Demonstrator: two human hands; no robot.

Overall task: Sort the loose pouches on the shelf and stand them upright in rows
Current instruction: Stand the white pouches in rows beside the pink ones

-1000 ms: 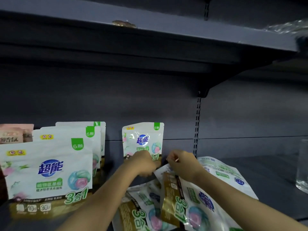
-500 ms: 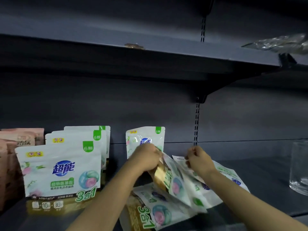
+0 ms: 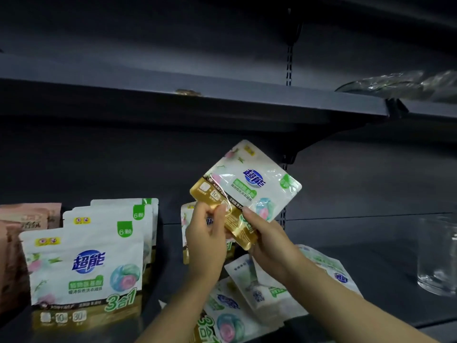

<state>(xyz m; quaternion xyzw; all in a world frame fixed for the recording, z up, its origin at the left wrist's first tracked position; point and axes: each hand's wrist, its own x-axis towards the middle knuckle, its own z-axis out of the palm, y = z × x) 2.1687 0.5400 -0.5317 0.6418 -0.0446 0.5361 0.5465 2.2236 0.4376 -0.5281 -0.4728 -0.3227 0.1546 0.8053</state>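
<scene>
Both hands, left hand [image 3: 206, 240] and right hand [image 3: 265, 237], pinch the gold base of one tilted pouch [image 3: 247, 188] lifted above the loose pile [image 3: 259, 298] on the shelf [image 3: 371, 280]. It looks mid-sort; next it needs righting and standing by the upright pouch behind [image 3: 186, 220].

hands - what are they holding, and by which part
Both the left hand and the right hand grip one white pouch by its gold bottom end.

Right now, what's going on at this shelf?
A person is restocking white detergent pouches. Both hands, left and right, grip one pouch by its gold bottom edge, tilted in the air. A row of pouches already stands upright at left; several loose pouches lie flat on the shelf below.
</scene>
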